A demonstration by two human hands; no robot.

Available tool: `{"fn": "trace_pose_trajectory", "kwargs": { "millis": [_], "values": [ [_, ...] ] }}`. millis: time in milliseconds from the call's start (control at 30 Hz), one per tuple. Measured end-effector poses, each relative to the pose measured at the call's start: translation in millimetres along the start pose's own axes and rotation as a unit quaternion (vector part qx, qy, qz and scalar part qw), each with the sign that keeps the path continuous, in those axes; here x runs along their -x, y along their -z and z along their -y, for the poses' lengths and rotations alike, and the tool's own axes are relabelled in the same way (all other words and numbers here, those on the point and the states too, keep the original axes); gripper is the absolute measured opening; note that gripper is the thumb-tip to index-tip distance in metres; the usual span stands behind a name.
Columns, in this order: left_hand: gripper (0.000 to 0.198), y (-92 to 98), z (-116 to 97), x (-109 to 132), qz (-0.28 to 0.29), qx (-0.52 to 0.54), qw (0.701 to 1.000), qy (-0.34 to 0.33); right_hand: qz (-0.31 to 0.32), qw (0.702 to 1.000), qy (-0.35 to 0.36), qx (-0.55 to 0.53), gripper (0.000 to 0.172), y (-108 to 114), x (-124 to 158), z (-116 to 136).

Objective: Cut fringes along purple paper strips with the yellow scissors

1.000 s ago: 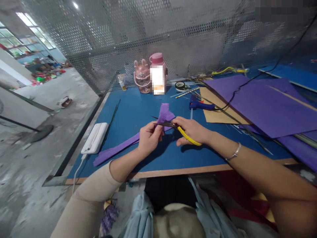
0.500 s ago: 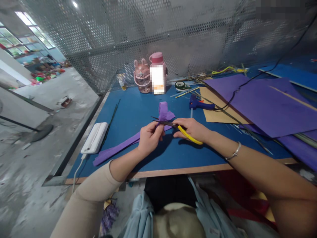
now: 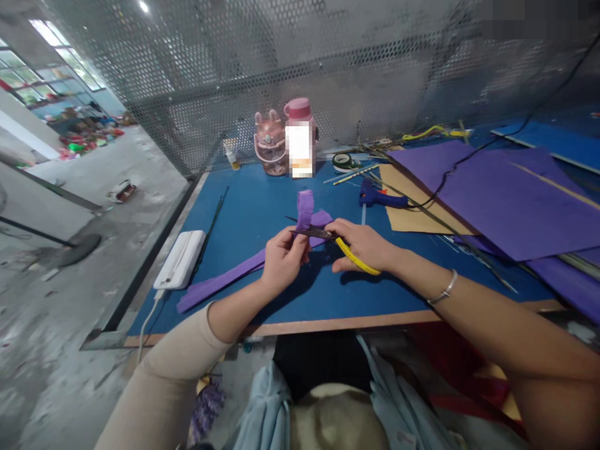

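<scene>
Between the fingers of my left hand (image 3: 285, 257) is a long purple strip (image 3: 225, 280), paper or foam by its look. One part trails over the table to the lower left; the other curls up in a loop above my fingertips. My right hand (image 3: 363, 247) is closed around scissors (image 3: 354, 255) with yellow handles. Their dark blades point left, slightly apart, across the base of the purple loop, close to my left fingertips. Whether they bite into the strip cannot be made out.
A blue glue gun (image 3: 382, 198) with a black cord lies right of centre. Purple sheets (image 3: 506, 200) cover the table's right side. A white power strip (image 3: 180, 259) lies left. Toward the back stand a pink bottle (image 3: 300, 110), a pink jar (image 3: 270, 147) and green tape (image 3: 344, 163).
The scissor blades have opened a little, with my right thumb moving away from the fingers. The purple loop has shifted slightly left. My left hand stays in place.
</scene>
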State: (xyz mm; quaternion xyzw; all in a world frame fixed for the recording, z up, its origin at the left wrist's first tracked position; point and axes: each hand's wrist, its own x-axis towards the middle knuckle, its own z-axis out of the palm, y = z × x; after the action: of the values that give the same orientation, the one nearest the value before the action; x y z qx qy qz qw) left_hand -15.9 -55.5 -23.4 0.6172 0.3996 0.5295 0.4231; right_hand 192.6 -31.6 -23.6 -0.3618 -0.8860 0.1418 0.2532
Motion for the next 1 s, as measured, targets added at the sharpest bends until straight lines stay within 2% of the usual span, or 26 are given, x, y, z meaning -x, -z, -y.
{"fn": "trace_pose_trajectory", "kwargs": {
  "millis": [233,600,800,900,1000],
  "values": [
    [0.036,-0.2,-0.4,1.4,0.012,-0.021,1.000,-0.005,0.006,1.000,0.013,-0.014,0.066,1.6,-0.5,2.2],
    [0.034,0.8,-1.1,1.9,0.019,-0.054,0.998,-0.020,-0.041,0.998,0.023,-0.051,0.040,-0.9,-0.5,0.9],
    [0.028,0.0,-1.6,1.8,0.018,-0.041,0.999,-0.002,-0.054,0.996,0.014,-0.069,0.036,-1.6,-1.3,-2.5],
    [0.029,-0.3,-1.8,0.7,0.012,-0.030,0.999,-0.002,-0.034,0.998,0.010,-0.059,0.042,-1.4,-0.9,-3.5],
    [0.029,-0.5,-2.0,-0.1,0.002,-0.011,1.000,-0.008,-0.011,0.999,0.015,-0.030,0.063,-0.8,-0.1,-3.5]
  ]
}}
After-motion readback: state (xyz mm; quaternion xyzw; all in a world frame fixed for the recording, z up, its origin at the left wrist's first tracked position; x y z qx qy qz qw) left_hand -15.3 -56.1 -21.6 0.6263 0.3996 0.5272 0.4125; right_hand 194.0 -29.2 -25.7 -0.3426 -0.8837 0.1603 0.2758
